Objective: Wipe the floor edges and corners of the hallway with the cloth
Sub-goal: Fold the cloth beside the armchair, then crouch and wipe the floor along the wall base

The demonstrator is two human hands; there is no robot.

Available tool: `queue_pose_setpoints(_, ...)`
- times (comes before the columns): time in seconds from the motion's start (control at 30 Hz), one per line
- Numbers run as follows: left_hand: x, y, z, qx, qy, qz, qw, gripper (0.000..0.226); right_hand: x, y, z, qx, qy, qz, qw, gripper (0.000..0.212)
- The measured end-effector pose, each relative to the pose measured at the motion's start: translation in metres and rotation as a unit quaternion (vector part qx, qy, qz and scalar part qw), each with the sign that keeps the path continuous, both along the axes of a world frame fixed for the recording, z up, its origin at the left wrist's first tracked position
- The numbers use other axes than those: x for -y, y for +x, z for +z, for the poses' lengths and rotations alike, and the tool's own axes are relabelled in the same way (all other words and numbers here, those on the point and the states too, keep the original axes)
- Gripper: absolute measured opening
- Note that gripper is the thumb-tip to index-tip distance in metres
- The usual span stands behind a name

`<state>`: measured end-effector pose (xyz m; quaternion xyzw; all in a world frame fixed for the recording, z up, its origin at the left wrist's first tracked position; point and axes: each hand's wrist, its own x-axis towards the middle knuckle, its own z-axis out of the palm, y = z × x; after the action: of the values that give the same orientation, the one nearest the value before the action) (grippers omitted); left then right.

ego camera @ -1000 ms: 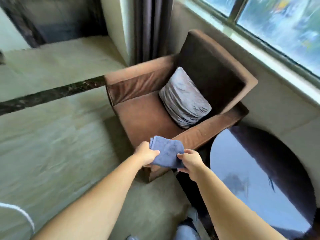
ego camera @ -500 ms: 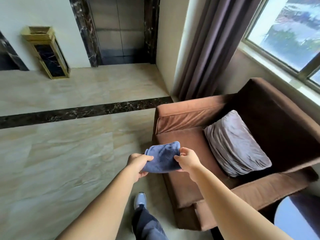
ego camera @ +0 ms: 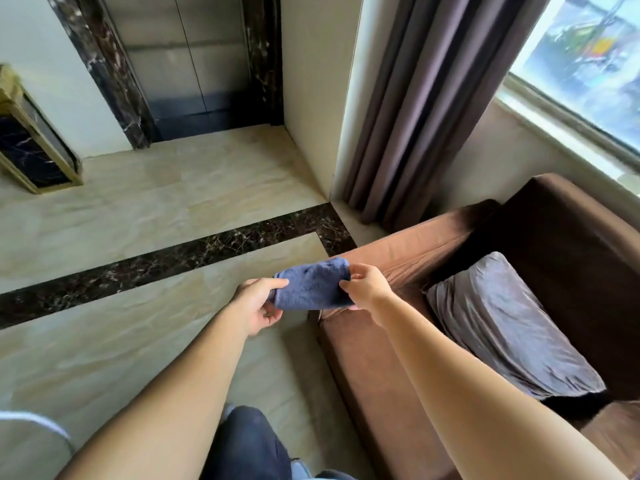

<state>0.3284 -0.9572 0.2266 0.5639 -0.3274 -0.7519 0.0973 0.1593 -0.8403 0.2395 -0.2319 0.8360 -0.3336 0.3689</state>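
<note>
A folded blue cloth [ego camera: 311, 287] is stretched between both hands at chest height, above the floor and the armchair's near arm. My left hand [ego camera: 258, 304] pinches its left end, and my right hand [ego camera: 365, 289] pinches its right end. The beige marble floor [ego camera: 145, 199] runs ahead with a dark marble inlay strip [ego camera: 166, 263] crossing it. The floor meets the wall at a corner [ego camera: 329, 199] beside the curtain.
A brown armchair [ego camera: 398, 358] with a grey cushion [ego camera: 509, 337] stands at the right under the window. Brown curtains [ego camera: 415, 109] hang down to the floor. Elevator doors [ego camera: 194, 60] lie ahead, and a gold-framed bin [ego camera: 31, 147] stands at the left wall.
My view has swung left and forward from the armchair and round table toward the elevator and wall corner. Both hands kept hold of the cloth throughout.
</note>
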Motion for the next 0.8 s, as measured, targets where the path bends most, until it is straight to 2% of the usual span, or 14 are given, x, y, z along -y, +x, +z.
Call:
queue_pose_setpoints(0.07,0.05,-0.025,-0.006,-0.002,0.003,-0.016,1.0,0.017,0.046,-0.024,-0.006,-0.021,0.006,-0.001,1.0,0.004)
queue_pose_setpoints(0.2,0.152,-0.08,-0.025,0.006,-0.02,-0.058,0.998,0.022,0.14,-0.07,-0.016,-0.02,0.03,-0.039,0.999,0.028)
queue_pose_setpoints(0.3,0.237,-0.12,-0.032,0.024,-0.033,-0.112,0.993,0.028,0.216,-0.102,-0.021,-0.032,0.049,-0.058,0.997,0.027)
queue_pose_setpoints(0.43,0.346,-0.184,-0.033,0.039,-0.058,-0.176,0.982,0.058,0.3,-0.14,-0.021,-0.024,0.069,-0.104,0.992,0.025)
queue_pose_setpoints(0.53,0.399,-0.238,-0.029,0.041,-0.058,-0.224,0.972,0.065,0.34,-0.173,-0.023,-0.02,0.076,-0.145,0.986,0.025)
queue_pose_setpoints(0.67,0.432,-0.304,-0.033,0.019,-0.067,-0.297,0.952,0.063,0.372,-0.229,-0.027,0.0,0.097,-0.182,0.978,0.01)
queue_pose_setpoints(0.8,0.47,-0.369,-0.059,0.031,-0.075,-0.347,0.934,0.043,0.416,-0.301,-0.053,-0.006,0.144,-0.179,0.973,0.009)
